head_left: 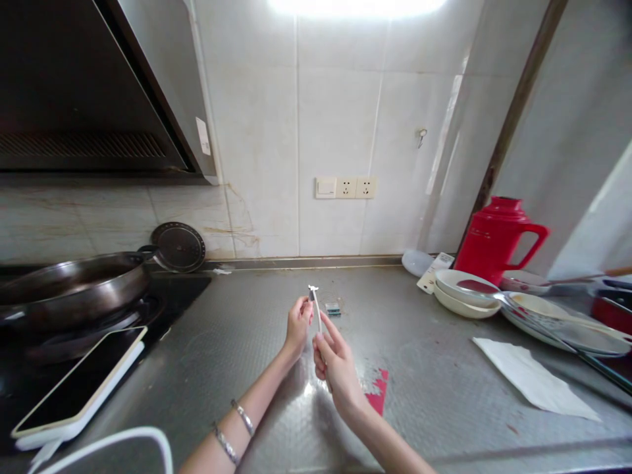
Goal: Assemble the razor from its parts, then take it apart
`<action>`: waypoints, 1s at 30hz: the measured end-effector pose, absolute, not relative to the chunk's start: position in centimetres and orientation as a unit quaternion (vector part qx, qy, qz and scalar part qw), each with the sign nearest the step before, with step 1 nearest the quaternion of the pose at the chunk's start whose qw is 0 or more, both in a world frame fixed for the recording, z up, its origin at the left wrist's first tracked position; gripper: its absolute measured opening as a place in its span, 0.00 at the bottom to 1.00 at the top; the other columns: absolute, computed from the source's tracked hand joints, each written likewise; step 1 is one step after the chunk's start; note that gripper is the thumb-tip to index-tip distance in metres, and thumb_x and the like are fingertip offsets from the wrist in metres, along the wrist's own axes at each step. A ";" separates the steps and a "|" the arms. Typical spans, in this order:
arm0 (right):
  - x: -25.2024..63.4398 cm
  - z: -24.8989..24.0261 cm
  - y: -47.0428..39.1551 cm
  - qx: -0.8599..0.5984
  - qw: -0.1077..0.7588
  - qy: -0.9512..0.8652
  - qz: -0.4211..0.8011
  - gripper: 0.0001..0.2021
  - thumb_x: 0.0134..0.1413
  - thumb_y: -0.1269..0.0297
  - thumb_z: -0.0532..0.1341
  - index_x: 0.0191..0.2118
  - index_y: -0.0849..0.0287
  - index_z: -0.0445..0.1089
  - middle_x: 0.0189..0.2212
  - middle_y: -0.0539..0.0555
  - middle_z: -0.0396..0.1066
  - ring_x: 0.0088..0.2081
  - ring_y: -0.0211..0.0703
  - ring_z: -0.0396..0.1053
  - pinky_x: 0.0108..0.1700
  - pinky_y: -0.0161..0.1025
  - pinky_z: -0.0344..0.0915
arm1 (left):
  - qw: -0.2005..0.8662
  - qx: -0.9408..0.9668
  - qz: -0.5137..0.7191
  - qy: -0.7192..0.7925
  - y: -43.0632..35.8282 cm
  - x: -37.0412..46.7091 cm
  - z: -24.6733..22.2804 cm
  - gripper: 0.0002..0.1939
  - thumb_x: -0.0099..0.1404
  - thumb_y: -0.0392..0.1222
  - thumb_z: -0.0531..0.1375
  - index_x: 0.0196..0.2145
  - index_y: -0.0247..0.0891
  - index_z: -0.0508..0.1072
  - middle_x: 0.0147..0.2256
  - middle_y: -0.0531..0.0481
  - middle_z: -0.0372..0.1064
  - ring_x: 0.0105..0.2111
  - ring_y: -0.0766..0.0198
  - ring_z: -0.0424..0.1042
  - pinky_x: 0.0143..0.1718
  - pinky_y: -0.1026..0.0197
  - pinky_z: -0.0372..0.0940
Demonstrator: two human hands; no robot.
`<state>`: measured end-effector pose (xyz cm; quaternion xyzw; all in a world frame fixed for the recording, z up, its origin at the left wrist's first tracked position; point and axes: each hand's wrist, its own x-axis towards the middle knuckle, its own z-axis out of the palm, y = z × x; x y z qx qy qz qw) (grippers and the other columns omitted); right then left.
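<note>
From my remote seat I see the white stick (317, 315) between the hands, over the desk (237, 368), its long axis pointing just short of twelve o'clock. The right hand (336, 368) grips its lower end; the left hand (299, 326) pinches a small dark piece (311, 296) beside its tip — forearms entering from seven and five.

A kitchen: range hood (89, 99) hangs over a cooktop (190, 289) bearing a pan (113, 286). Dishes (464, 307) and a red thermos (494, 238) stand on the metal bench (419, 375).
</note>
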<state>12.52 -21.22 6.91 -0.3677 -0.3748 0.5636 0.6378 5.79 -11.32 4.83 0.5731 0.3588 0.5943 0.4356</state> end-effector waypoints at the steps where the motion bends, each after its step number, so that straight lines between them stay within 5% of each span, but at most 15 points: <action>1: 13.0 7.1 -20.8 -0.365 0.649 -0.404 0.531 0.31 0.47 0.54 0.60 0.57 0.53 0.54 0.18 0.41 0.49 0.17 0.29 0.44 0.17 0.29 0.43 | 0.439 0.575 0.592 0.357 -11.2 5.7 4.9 0.15 0.59 0.51 0.53 0.30 0.36 0.66 0.19 0.57 0.55 0.19 0.71 0.55 0.22 0.68 0.52; 5: 16.9 8.8 -16.3 -0.373 0.706 -0.488 0.353 0.21 0.49 0.53 0.57 0.49 0.53 0.62 0.24 0.46 0.58 0.24 0.33 0.55 0.27 0.31 0.54 | 0.459 0.573 0.577 0.358 -10.9 5.6 5.0 0.19 0.58 0.55 0.52 0.32 0.35 0.68 0.20 0.56 0.57 0.19 0.71 0.56 0.22 0.68 0.52; 8: 19.9 9.4 -12.3 -0.429 0.674 -0.537 0.271 0.18 0.51 0.49 0.53 0.36 0.58 0.68 0.21 0.47 0.58 0.24 0.35 0.55 0.28 0.32 0.53 | 0.476 0.566 0.566 0.365 -10.8 5.7 4.8 0.20 0.58 0.57 0.51 0.32 0.35 0.68 0.18 0.57 0.54 0.17 0.72 0.53 0.19 0.68 0.49; 13: 21.3 7.2 -9.2 -0.560 0.599 -0.529 0.221 0.26 0.51 0.44 0.46 0.14 0.60 0.57 0.12 0.47 0.51 0.19 0.35 0.50 0.23 0.33 0.47 | 0.562 0.528 0.533 0.349 -10.7 5.6 4.4 0.19 0.58 0.56 0.51 0.33 0.36 0.66 0.18 0.59 0.52 0.15 0.74 0.49 0.15 0.70 0.45; 19: 20.9 4.9 -8.9 -0.603 0.539 -0.560 0.178 0.25 0.49 0.46 0.47 0.12 0.58 0.51 0.11 0.46 0.46 0.17 0.33 0.45 0.21 0.33 0.41 | 0.639 0.483 0.500 0.330 -11.1 5.5 4.1 0.16 0.58 0.52 0.52 0.29 0.35 0.65 0.15 0.61 0.47 0.11 0.77 0.41 0.11 0.70 0.36; 30: 21.4 4.5 -9.4 -0.595 0.540 -0.576 0.149 0.23 0.50 0.49 0.47 0.13 0.57 0.48 0.13 0.46 0.42 0.18 0.32 0.41 0.21 0.32 0.38 | 0.707 0.428 0.483 0.288 -11.3 5.8 4.4 0.14 0.58 0.50 0.53 0.25 0.35 0.63 0.13 0.61 0.46 0.10 0.78 0.40 0.10 0.72 0.35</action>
